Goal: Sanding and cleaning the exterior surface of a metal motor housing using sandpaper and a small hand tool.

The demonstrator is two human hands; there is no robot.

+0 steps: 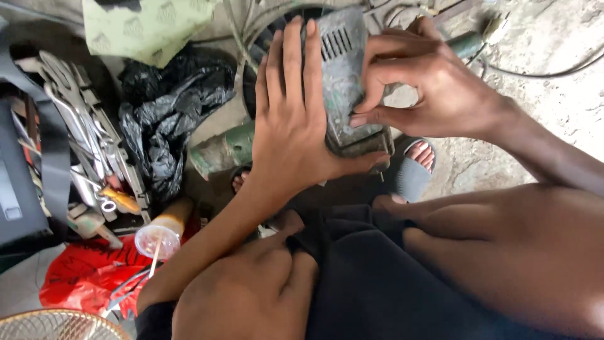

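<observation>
We hold a worn grey-green power-tool housing (346,82) between both hands, above the ground and just ahead of our knees. Our left hand (296,119) lies flat against the near side of the housing, fingers extended upward and close together, thumb hooked under the lower edge; it presses and steadies rather than clenches. Our right hand (421,88) grips the far side, fingers curled around the casing, thumb laid across its face just below the ventilation slots (338,43) (a short row of parallel cuts near the top). Below the housing, a foot in a grey sandal (412,170) rests on the concrete floor (541,94). A green cylindrical part (223,150) lies just left of our left wrist, beside a crumpled black plastic bag (167,113). Further left, a group of metal wrenches (82,132) sits in a tool tray. A clear plastic cup with a straw (157,242) stands near a red plastic bag (88,274). A cable (547,70) runs across the floor at upper right.
</observation>
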